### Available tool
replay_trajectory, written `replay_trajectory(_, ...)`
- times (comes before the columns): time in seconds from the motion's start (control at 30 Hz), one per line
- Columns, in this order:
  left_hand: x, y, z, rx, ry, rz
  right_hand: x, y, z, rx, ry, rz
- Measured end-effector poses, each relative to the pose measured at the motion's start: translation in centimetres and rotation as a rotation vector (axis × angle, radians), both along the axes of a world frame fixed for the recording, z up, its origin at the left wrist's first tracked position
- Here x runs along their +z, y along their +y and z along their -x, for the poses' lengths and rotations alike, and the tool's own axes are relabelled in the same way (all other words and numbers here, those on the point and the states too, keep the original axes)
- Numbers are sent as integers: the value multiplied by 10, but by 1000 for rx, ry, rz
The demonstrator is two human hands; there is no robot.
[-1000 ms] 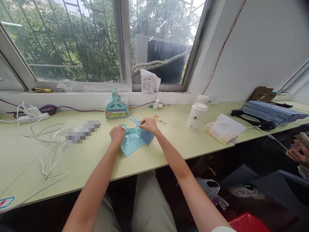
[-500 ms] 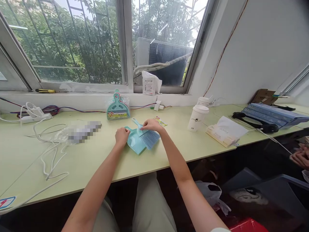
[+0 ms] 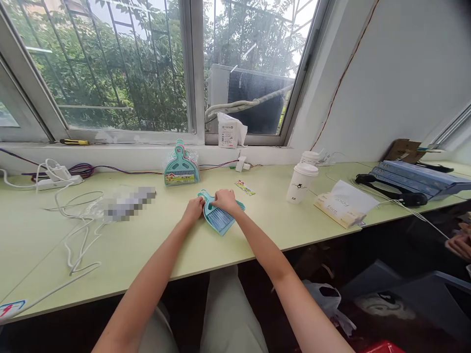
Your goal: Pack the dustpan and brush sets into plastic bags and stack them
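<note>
In front of me on the desk is a teal dustpan point(image 3: 220, 232) with a small hand brush point(image 3: 218, 217) lying in it, its blue-grey bristles toward me. My left hand point(image 3: 195, 208) is closed on the dustpan's left edge near the handle. My right hand point(image 3: 225, 200) grips the brush near its head, fingers bent over it and partly hiding it. Behind my hands stand several more dustpan and brush sets point(image 3: 181, 169) in clear wrap. A printed card label point(image 3: 245, 188) lies flat beyond my right hand.
To the right stand white paper cups point(image 3: 302, 184), a tissue pack point(image 3: 342, 203), a black handle-like object point(image 3: 390, 189) and blue boxes point(image 3: 419, 176). On the left are white cables point(image 3: 79, 235), a power strip point(image 3: 59, 181) and a blurred item point(image 3: 128, 203). Another person's hand point(image 3: 459, 242) shows at far right.
The brush has moved left from the dustpan's right side to lie inside the pan. My left hand and the dustpan have shifted slightly right.
</note>
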State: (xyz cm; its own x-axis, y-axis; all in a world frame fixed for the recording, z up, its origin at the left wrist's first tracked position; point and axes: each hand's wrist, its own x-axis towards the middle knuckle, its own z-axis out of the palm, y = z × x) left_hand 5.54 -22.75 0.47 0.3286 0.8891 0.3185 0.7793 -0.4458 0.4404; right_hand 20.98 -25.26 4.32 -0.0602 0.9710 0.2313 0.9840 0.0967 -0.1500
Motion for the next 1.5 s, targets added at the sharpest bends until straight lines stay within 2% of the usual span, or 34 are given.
replay_trajectory(0.07, -1, 1, 4, -50, -39, -33, -4, 5, -7, 18, 62, 0)
replay_trajectory(0.2, 0, 1, 16, -45, 38, -360, -11, 12, -16, 123, 182, 53)
replay_trajectory(0.27, 0, 0, 20, -59, 112, -425, -16, 15, -14, 194, 218, 40)
replay_trajectory(0.4, 3, -2, 24, -155, 313, -396, -26, 21, -6, 282, 262, -25)
replay_trajectory(0.6, 10, -6, 25, -226, 588, -369, -33, 28, -7, 292, 323, -34)
replay_trajectory(0.77, 11, -3, 24, -213, 622, -317, -32, 28, -9, 285, 297, -20)
replay_trajectory(1.0, 6, -3, 24, -216, 509, -240, -26, 18, -6, 251, 245, -6)
replay_trajectory(1.1, 6, -5, 22, -167, 312, -310, -24, 15, -2, 214, 249, -66)
replay_trajectory(1.2, 9, -6, 16, -80, -184, -372, -22, 13, 1, 83, 291, -170)
replay_trajectory(1.23, 11, -5, 12, -52, -377, -301, -22, 13, 2, 25, 314, -210)
replay_trajectory(1.3, 12, -6, 3, -77, -685, 30, -22, 14, 3, -78, 364, -280)
replay_trajectory(1.37, 10, -7, -5, -184, -829, 404, -23, 15, 3, -119, 401, -322)
replay_trajectory(1.4, 9, -8, -8, -237, -853, 520, -23, 16, 3, -105, 413, -326)
replay_trajectory(1.43, 7, -8, -10, -265, -871, 572, -23, 18, 2, -70, 420, -318)
replay_trajectory(1.5, 4, -7, -10, -217, -943, 553, -21, 22, -2, 3, 424, -299)
